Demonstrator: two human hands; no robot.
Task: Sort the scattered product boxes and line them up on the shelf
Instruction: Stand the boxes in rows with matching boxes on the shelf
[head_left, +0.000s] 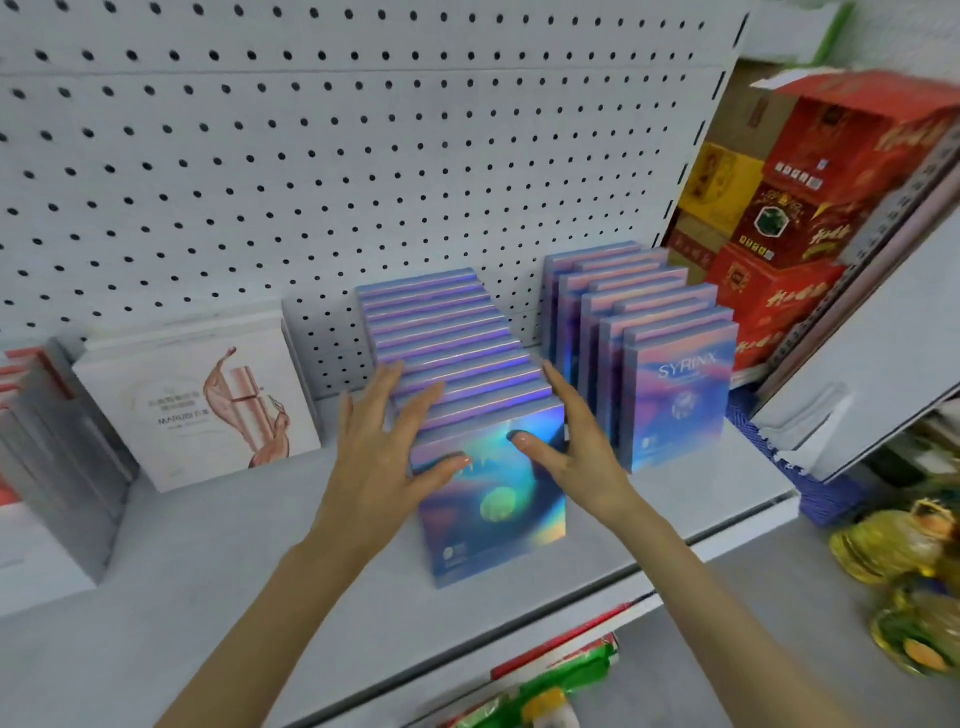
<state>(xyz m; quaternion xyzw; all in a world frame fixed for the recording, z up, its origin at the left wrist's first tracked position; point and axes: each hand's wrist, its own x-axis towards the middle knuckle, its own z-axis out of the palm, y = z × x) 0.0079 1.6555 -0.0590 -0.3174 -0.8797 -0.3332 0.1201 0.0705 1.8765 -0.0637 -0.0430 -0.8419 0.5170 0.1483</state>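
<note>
A row of several iridescent blue-purple boxes (457, 358) stands upright on the white shelf (234, 561), running from the pegboard toward the front. My left hand (387, 447) presses against the row's left side and top, fingers spread. My right hand (576, 441) presses its right side, thumb on the front box's face (493, 519). Both hands squeeze the row between them. To the right stands a second, uneven row of the same "SYRINX" boxes (675, 384).
White boxes with a pink swirl print (202, 400) stand at the left, grey boxes (57, 441) further left. Red and yellow cartons (789, 208) are stacked behind the shelf's right end. A white panel (883, 353) juts in at right. Gold-wrapped goods (904, 566) lie lower right.
</note>
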